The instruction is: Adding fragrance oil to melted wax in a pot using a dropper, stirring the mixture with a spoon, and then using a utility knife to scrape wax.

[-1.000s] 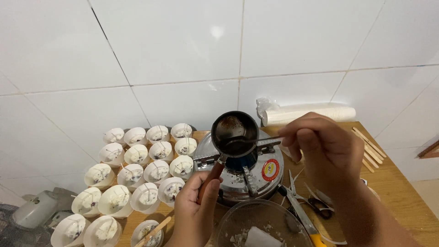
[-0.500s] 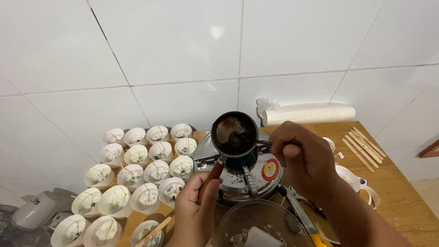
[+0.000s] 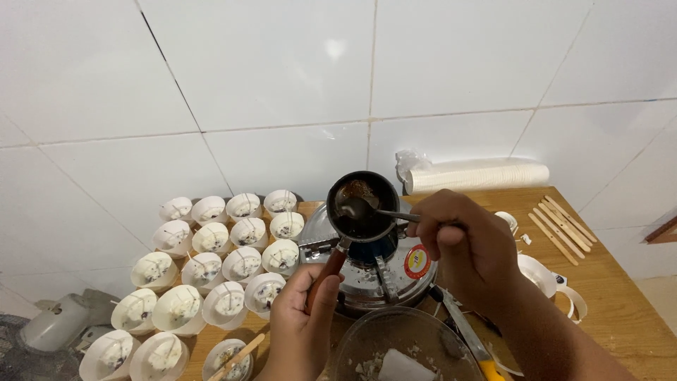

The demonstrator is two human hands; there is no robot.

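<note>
At the far left, white paper cups (image 3: 211, 282) stand in close rows on the wooden table (image 3: 620, 310), each holding pale wax and a wick. Just right of them the left hand (image 3: 300, 324) closes its fingers around the reddish wooden handle (image 3: 326, 271) of a small dark melting pot (image 3: 363, 206), holding it level on top of a metal stove (image 3: 384, 271). The pot holds dark liquid with brownish residue on its inner wall. The right hand (image 3: 469, 247) pinches a metal spoon (image 3: 370, 210) between thumb and fingers, and its bowl dips into the liquid. The step in hand looks like stirring the melt over the heat. A next move would call for a steady grip on the handle so the pot does not tip off the burner, and a gentle spoon so nothing splashes. Below sits a glass bowl (image 3: 402, 349) with white wax chunks; farther right lie wooden sticks (image 3: 560, 226) and a sleeve of stacked cups (image 3: 479, 176) against the tiled wall.
</note>
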